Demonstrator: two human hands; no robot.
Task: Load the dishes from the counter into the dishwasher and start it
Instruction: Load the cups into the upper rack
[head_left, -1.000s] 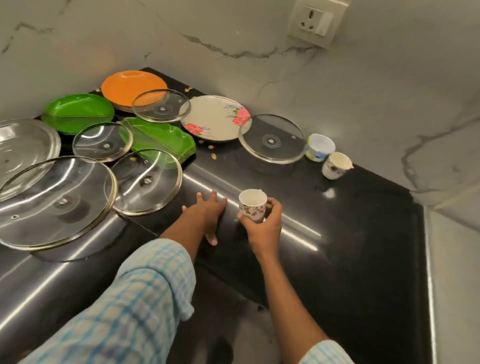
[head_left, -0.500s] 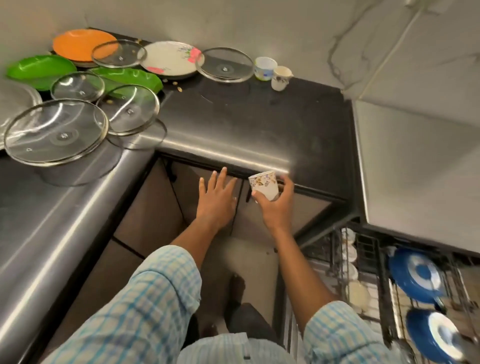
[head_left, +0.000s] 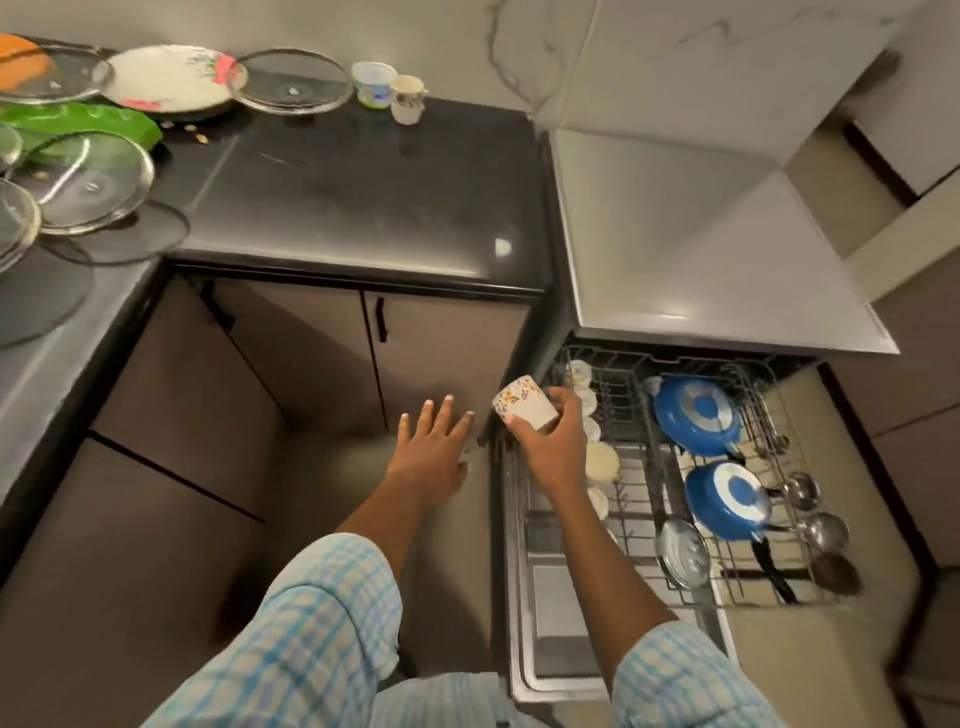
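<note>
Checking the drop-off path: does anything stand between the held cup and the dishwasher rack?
Nothing visible does. The right hand holds the cup over the left edge of the rack. A row of white dishes already sits below; the hand hides part of it.

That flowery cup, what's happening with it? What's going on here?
A person is loading the dishwasher. Their right hand holds the flowery cup at the edge of the pulled-out rack, which already holds blue pans and ladles. The left hand is open. Plates, glass lids and two more cups sit on the counter.
</note>
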